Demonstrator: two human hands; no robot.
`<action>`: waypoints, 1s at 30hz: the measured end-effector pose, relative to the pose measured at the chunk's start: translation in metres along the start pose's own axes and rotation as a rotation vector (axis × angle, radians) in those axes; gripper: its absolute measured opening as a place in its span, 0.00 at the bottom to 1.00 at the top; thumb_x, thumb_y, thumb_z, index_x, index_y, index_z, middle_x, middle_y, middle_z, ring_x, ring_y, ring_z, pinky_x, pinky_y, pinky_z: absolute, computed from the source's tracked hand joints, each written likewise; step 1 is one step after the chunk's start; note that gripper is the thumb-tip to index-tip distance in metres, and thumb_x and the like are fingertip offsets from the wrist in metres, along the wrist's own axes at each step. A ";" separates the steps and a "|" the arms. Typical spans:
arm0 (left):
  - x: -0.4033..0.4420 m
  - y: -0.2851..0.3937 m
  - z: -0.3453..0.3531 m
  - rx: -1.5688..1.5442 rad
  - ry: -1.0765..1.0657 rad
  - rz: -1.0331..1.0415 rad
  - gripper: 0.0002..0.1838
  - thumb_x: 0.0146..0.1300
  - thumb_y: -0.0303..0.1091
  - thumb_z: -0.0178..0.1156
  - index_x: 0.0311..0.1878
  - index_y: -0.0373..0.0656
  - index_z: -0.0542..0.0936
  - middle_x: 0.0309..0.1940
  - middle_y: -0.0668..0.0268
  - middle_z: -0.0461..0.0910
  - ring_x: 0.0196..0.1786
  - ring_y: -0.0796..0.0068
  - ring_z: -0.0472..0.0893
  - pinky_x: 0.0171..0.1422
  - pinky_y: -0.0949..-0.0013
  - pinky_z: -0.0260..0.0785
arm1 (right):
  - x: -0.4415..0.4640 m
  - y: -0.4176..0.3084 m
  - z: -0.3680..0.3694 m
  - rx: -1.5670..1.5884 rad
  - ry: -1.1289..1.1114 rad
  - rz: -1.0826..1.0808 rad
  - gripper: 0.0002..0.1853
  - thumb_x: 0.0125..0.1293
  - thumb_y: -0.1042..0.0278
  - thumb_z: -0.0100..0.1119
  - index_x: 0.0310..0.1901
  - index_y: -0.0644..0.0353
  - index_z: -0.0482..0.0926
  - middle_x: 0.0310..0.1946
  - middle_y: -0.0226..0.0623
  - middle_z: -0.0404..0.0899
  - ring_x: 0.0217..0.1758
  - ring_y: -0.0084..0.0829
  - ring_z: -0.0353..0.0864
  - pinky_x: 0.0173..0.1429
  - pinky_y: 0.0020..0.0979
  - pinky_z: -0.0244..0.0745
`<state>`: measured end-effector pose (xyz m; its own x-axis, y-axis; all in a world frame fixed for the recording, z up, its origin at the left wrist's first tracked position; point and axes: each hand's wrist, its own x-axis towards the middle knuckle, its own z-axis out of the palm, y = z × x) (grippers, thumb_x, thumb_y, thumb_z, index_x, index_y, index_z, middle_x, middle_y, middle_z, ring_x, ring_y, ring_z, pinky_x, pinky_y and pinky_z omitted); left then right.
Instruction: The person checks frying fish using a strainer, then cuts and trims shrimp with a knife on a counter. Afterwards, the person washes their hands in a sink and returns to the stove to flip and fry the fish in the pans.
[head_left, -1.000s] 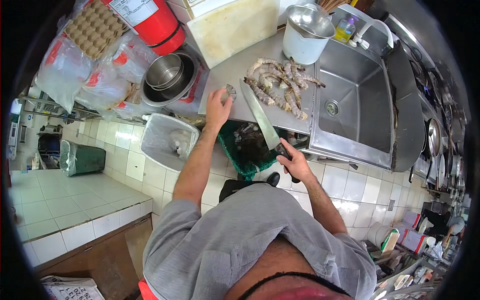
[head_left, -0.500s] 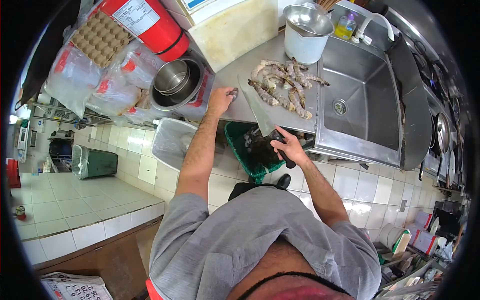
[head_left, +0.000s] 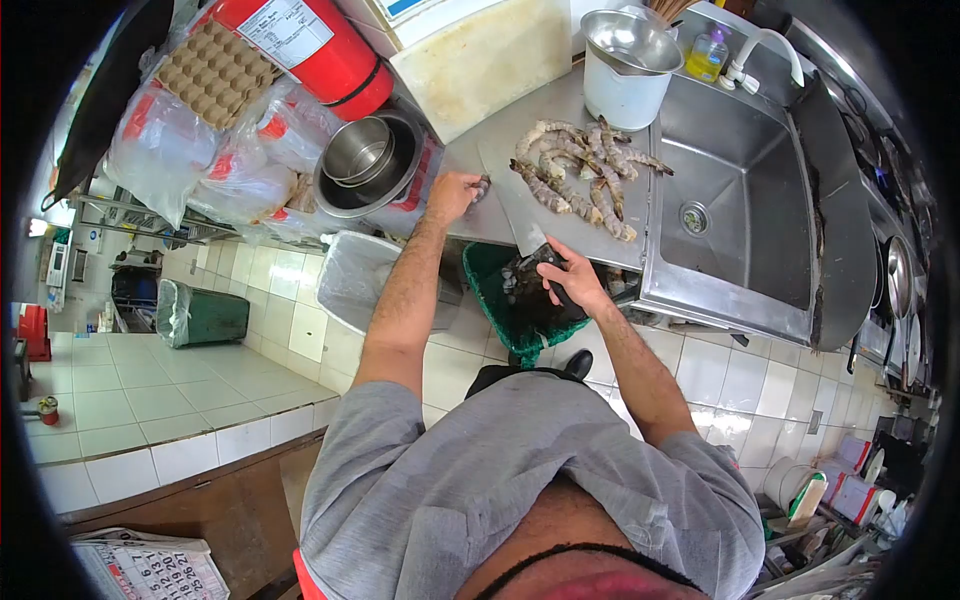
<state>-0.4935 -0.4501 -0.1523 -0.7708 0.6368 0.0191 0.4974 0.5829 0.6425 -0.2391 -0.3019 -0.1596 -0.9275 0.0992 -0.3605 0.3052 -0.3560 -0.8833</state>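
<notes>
My left hand (head_left: 455,195) is closed at the left part of the steel counter (head_left: 505,130), its fingers round a small grey piece (head_left: 481,188) that looks like a wad of scourer or a shrimp part; I cannot tell which. In my right hand (head_left: 572,275) is the black handle of a large knife (head_left: 517,222). Its blade lies over the counter's front edge and points away from me, between my left hand and the shrimp. Several raw shrimp (head_left: 585,170) lie in a pile right of the blade.
Right of the shrimp is a steel sink (head_left: 735,190). Behind them stands a white bucket (head_left: 625,95) with a metal bowl. A cutting board (head_left: 485,65) leans at the back. Below the counter are a green-lined bin (head_left: 485,275) and a white bin (head_left: 350,275). Metal pots (head_left: 358,152) stand left.
The whole view has shifted, with the counter now further right. My left hand has closed more round the small piece. The knife's handle has drawn nearer the counter's edge.
</notes>
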 end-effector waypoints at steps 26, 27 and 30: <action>-0.014 0.017 0.026 0.030 0.186 -0.167 0.14 0.51 0.35 0.62 0.41 0.43 0.83 0.33 0.55 0.82 0.38 0.59 0.82 0.45 0.62 0.72 | -0.052 0.060 0.009 -0.056 0.015 -0.107 0.36 0.61 0.75 0.59 0.69 0.52 0.54 0.22 0.28 0.71 0.19 0.18 0.67 0.19 0.23 0.66; -0.016 0.017 0.024 0.070 0.170 -0.118 0.15 0.51 0.34 0.62 0.43 0.42 0.82 0.35 0.54 0.82 0.40 0.58 0.81 0.47 0.62 0.72 | -0.051 0.057 0.007 -0.054 0.018 -0.105 0.36 0.61 0.75 0.59 0.69 0.52 0.54 0.22 0.28 0.71 0.19 0.18 0.67 0.19 0.23 0.66; -0.021 0.017 0.021 0.045 0.132 -0.087 0.19 0.50 0.32 0.63 0.48 0.40 0.80 0.37 0.52 0.82 0.42 0.57 0.81 0.50 0.62 0.71 | -0.052 0.052 0.002 -0.057 0.012 -0.071 0.36 0.61 0.75 0.59 0.69 0.53 0.55 0.22 0.28 0.71 0.20 0.18 0.68 0.18 0.24 0.67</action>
<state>-0.4603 -0.4435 -0.1582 -0.8558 0.5129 0.0675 0.4419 0.6568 0.6110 -0.1755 -0.3276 -0.1862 -0.9447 0.1334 -0.2996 0.2510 -0.2939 -0.9223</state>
